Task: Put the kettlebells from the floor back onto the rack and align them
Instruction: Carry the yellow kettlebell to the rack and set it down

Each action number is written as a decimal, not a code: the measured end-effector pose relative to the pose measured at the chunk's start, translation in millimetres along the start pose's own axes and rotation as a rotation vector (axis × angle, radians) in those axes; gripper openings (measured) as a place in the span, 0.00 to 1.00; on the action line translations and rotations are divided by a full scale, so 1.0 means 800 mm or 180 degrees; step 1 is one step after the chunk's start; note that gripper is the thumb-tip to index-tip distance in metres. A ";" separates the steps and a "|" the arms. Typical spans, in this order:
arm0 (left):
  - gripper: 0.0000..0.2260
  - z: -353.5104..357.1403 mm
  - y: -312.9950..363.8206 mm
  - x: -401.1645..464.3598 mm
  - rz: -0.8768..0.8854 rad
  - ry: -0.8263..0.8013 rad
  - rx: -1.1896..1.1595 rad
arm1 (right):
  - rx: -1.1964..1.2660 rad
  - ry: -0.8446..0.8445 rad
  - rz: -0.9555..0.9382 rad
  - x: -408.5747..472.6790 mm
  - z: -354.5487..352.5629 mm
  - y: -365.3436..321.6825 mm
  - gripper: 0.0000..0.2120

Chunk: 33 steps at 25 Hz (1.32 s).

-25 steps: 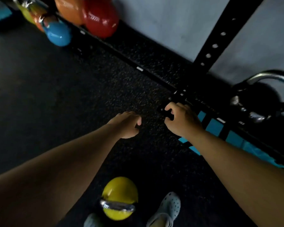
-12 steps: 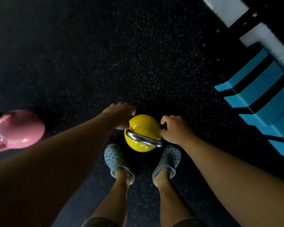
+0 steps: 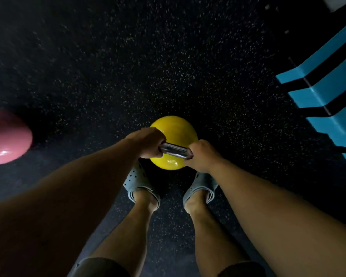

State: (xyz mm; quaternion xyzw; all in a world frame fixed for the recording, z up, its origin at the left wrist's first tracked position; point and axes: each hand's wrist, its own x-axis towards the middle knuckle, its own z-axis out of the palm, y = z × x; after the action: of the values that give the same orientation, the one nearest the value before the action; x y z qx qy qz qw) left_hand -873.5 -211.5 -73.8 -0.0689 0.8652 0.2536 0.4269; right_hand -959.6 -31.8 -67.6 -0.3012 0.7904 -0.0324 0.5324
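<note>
A round, glossy yellow kettlebell [image 3: 173, 128] with a polished steel handle [image 3: 175, 150] sits on the dark, speckled rubber floor [image 3: 128, 66], just ahead of the person's feet and near the middle of the view. The handle runs across the top of the ball from left to right, tilted slightly down toward the right.

The person's left hand [image 3: 148, 141] is wrapped around the left end of the handle, fingers curled over the bar and the knuckles facing up. The right hand [image 3: 201, 154] is closed in the same way around the right end. A short stretch of bare steel shows between the two fists, so the hands are near each other but not touching. Both forearms reach down and forward from the near edge of the view.

Whether the kettlebell still rests on the floor or is already raised off it cannot be told from this angle.

Below the hands, the person stands in pale grey perforated clogs [image 3: 140, 182], one on each side of the ball's near edge, with bare legs and dark shorts at the near edge.

At the far left, a glossy pink kettlebell [image 3: 6, 136] lies on the floor, partly cut off by the frame. On the right, a bright blue stepped block with black stripes [image 3: 326, 84] stands well apart from the yellow ball.
</note>
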 end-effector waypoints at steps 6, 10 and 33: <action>0.08 -0.099 0.028 -0.038 0.0075 0.0275 -0.0121 | 0.0279 0.0534 0.0109 -0.041 -0.099 -0.032 0.12; 0.10 -0.225 0.055 -0.060 0.0507 0.0408 0.0227 | 0.0504 0.1184 0.0293 -0.089 -0.188 -0.066 0.08; 0.13 -0.884 0.222 0.074 0.1902 0.2191 0.2142 | 0.0170 0.3909 0.1247 -0.107 -0.774 -0.096 0.13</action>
State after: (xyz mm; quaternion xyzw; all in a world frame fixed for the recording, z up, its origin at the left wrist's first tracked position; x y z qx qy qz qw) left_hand -1467.7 -404.7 305.9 0.2402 0.9696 0.0366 0.0283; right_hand -1437.2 -217.3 298.4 -0.0646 0.9905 -0.1208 -0.0135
